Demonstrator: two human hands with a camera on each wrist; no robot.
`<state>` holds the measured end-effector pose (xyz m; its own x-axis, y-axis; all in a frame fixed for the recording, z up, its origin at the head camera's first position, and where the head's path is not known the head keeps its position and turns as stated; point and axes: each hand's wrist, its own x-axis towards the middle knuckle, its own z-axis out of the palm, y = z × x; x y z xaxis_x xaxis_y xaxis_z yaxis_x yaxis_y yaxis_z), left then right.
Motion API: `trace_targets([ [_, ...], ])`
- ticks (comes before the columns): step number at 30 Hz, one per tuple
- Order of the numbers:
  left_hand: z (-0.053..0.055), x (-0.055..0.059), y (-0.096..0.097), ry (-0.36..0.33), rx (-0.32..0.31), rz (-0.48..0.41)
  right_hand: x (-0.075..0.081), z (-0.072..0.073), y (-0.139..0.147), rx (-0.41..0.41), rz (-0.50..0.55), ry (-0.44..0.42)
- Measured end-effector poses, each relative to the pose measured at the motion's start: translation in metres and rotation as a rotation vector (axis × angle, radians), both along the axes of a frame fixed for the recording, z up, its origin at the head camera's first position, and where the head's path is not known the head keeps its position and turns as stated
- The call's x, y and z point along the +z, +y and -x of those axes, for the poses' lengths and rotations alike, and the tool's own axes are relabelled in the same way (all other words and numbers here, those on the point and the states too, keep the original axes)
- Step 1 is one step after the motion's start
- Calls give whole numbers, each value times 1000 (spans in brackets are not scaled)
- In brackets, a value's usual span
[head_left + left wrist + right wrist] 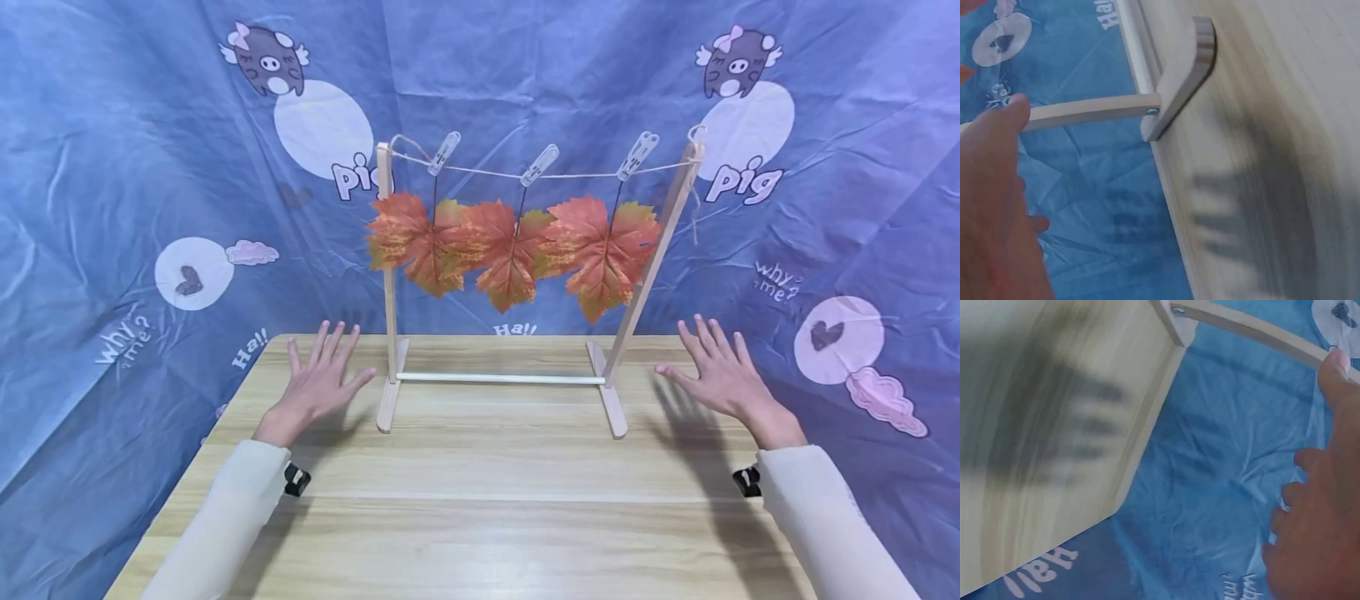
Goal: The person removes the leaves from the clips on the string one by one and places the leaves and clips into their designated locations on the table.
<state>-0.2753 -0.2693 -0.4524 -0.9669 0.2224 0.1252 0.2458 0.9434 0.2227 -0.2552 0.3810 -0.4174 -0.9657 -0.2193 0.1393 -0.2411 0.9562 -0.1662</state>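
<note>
A wooden stand (389,317) with two uprights and a white crossbar (498,379) is on the table. Between its tops runs a string (480,171). Three clothespins, a left one (444,153), a middle one (540,166) and a right one (638,156), are on the string, each with an orange-red leaf hanging below: left (420,242), middle (508,254), right (603,250). My left hand (318,379), fingers spread, hovers left of the stand, apart from it. My right hand (723,375) is likewise spread on the right side, holding nothing.
The light wooden table (495,533) reaches back to a blue cloth backdrop (465,67) printed with pigs and words. The stand's feet, left (388,404) and right (613,408), lie front to back. A black band (297,481) shows at the left wrist.
</note>
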Motion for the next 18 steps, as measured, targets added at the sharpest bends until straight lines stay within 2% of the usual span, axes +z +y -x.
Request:
trace_targets([
  [3,0,8,3,68,-29,-25,10,2,-6,-13,26,64],
  [8,-1,29,13,229,-81,-81,33,1,-21,-17,119,157],
  [13,-5,54,30,324,-100,-223,58,0,-40,56,137,281],
  [18,-8,80,47,402,-127,-351,84,-1,-62,144,151,347],
])
